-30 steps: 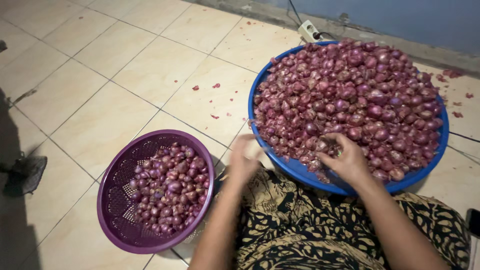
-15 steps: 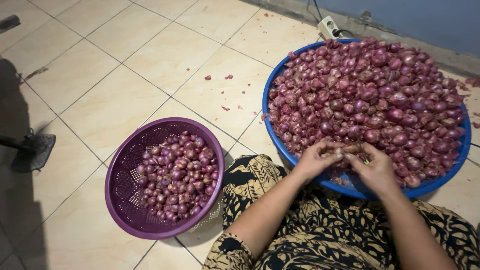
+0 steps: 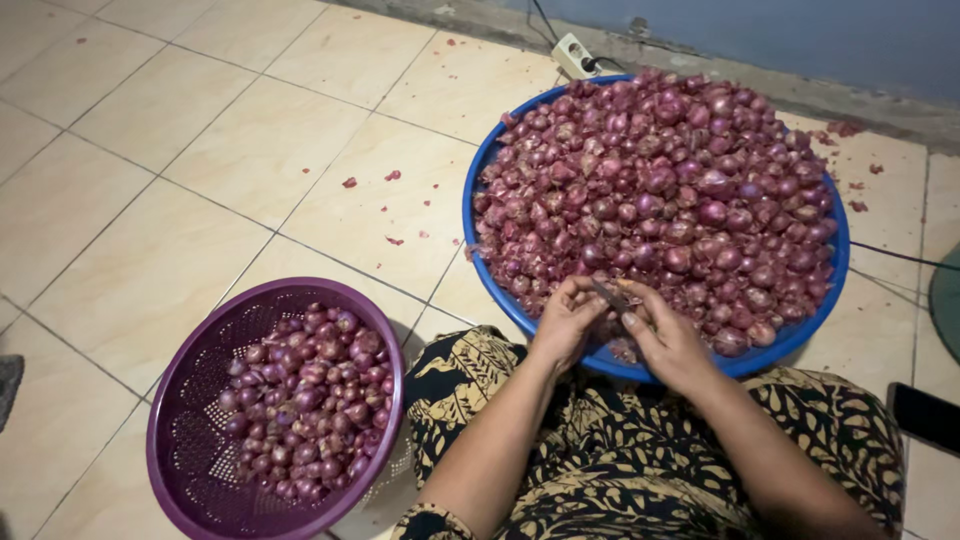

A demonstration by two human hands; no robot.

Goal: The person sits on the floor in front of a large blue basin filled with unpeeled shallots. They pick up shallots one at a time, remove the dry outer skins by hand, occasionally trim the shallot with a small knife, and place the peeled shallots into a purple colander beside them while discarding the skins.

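At far left we saw glossy beige floor tiles (image 3: 150,190) with open room. The round purple plastic basket (image 3: 190,440), perforated, held smooth peeled shallots (image 3: 300,400), its rim just beside our patterned black-and-gold cloth (image 3: 620,470). Our left hand (image 3: 565,325) was closed around a shallot we could barely see, at the near rim of the blue basin (image 3: 480,210). Our right hand (image 3: 665,340) was clamped on a small dark blade (image 3: 608,296) touching it. The basin was heaped with papery shallots. A white socket block (image 3: 575,55) lay behind, by the wall.
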